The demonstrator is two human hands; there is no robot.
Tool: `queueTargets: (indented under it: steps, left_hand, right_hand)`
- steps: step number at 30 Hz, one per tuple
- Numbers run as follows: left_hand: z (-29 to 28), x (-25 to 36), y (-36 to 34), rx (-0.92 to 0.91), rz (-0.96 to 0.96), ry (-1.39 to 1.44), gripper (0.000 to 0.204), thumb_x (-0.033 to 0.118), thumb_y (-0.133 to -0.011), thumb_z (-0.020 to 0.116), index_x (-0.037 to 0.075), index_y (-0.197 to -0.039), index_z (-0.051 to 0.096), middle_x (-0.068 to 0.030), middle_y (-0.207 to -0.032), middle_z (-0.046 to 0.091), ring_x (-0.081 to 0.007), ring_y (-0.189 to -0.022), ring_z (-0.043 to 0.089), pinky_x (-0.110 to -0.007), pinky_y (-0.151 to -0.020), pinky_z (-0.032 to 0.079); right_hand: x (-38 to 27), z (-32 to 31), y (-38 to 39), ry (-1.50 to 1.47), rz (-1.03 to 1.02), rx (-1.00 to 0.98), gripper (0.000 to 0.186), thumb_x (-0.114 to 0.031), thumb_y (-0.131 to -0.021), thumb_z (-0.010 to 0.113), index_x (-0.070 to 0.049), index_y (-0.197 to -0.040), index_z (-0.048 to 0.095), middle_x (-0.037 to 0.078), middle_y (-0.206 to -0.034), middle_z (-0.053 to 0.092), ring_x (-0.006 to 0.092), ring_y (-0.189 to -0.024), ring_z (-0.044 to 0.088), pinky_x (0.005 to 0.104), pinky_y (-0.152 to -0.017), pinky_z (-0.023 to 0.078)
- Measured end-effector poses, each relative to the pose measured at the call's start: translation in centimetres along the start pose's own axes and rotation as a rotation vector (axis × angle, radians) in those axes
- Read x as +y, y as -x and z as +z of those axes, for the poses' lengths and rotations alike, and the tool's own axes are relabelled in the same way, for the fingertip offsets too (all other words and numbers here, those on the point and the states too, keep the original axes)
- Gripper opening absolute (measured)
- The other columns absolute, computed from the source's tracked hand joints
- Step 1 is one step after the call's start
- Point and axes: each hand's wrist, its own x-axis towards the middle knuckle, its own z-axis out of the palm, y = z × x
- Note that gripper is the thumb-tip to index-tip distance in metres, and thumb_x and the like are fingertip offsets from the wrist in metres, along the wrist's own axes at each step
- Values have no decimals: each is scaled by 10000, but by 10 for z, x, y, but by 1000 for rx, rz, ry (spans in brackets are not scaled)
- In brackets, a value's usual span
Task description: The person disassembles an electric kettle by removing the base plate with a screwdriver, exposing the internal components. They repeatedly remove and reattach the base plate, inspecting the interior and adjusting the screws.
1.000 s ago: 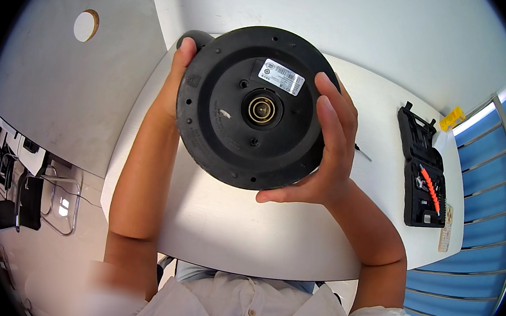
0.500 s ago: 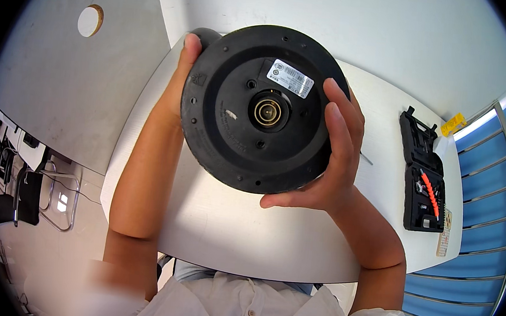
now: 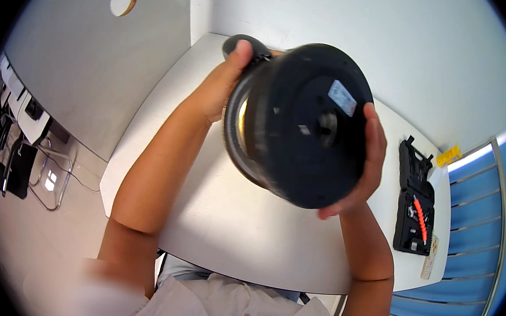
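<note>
The black round appliance (image 3: 303, 123) now tips leftward, its flat underside no longer square to the camera, exposing a side band. Left hand (image 3: 226, 78) grips its far-left edge, right hand (image 3: 365, 167) clasps the right rim, above the white table (image 3: 229, 227).

the white table (image 3: 229, 233) lies bare across its middle and along its near edge, so a hand could pass freely there under the raised black kettle (image 3: 300, 123), which the left hand (image 3: 223, 81) and right hand (image 3: 365, 167) hold up off the surface. at the right edge an open black tool case (image 3: 414, 197) blocks the way, with a yellow object (image 3: 448, 155) at the far right corner.
</note>
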Motion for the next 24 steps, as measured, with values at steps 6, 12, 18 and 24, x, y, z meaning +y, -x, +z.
queueTargets:
  steps: [6, 12, 18, 24]
  left_hand:
    - [11, -1, -4, 15, 11, -59, 710, 651, -890, 421, 43, -1207, 604, -125, -1082, 659, -196, -1051, 607, -313, -927, 465]
    - [21, 3, -2, 189, -15, -139, 741, 672, -860, 457, -5, -1072, 667, -162, -987, 674, -200, -959, 625, -308, -843, 487]
    - [31, 23, 8, 259, -205, -168, 706, 732, -809, 487, 53, -739, 666, 4, -593, 564, -48, -443, 470, -188, -361, 315]
    - [29, 17, 2, 277, -178, -154, 699, 743, -802, 487, 70, -705, 653, 19, -556, 530, -45, -415, 444, -197, -354, 306]
  right_hand:
    - [-3, -2, -2, -533, 475, 242, 1214, -836, -659, 493, 72, -1418, 224, 193, -1458, 318, 296, -1348, 328, 442, -1121, 269]
    - [3, -3, 1, -457, 505, 324, 1122, -842, -715, 411, 35, -1405, 290, 155, -1413, 391, 274, -1327, 359, 422, -1121, 250]
    - [4, -4, -1, -557, 509, 409, 990, -794, -783, 368, -31, -1412, 307, 167, -1379, 430, 280, -1287, 418, 435, -1073, 343]
    - [-5, 0, -6, -564, 560, 477, 936, -791, -799, 316, -94, -1424, 308, 164, -1363, 453, 292, -1262, 448, 440, -1056, 369]
